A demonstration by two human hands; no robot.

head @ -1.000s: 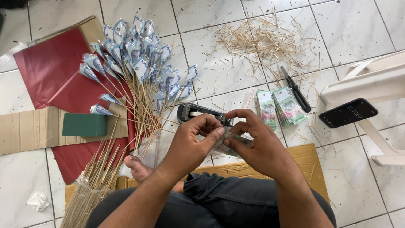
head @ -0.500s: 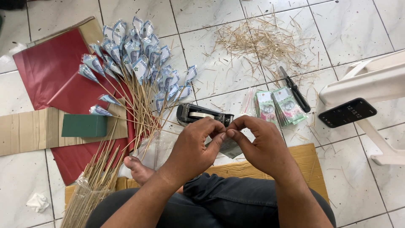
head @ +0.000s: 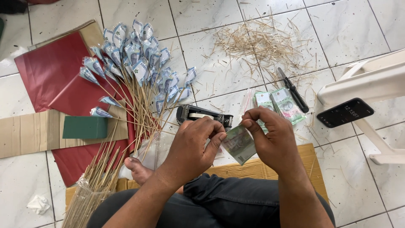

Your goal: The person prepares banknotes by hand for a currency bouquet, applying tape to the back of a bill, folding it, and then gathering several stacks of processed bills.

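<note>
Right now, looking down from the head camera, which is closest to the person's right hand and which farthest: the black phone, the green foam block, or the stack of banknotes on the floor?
From the right hand:
1. Stack of banknotes, on the tiles just above the hand.
2. Black phone, further right, on the white plastic stool.
3. Green foam block, far left, beyond the left hand, on the cardboard strip.

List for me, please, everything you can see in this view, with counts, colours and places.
banknote: one, greenish, held in both hands
tape dispenser: one, black, beyond the hands
folded notes on sticks: many, blue-grey, upper left
red paper: several sheets, left
green block: one, on cardboard, left
note stack: green, right of centre
cutter: one, black
phone: one, black, on white stool
left hand; right hand: pinching the banknote
</note>
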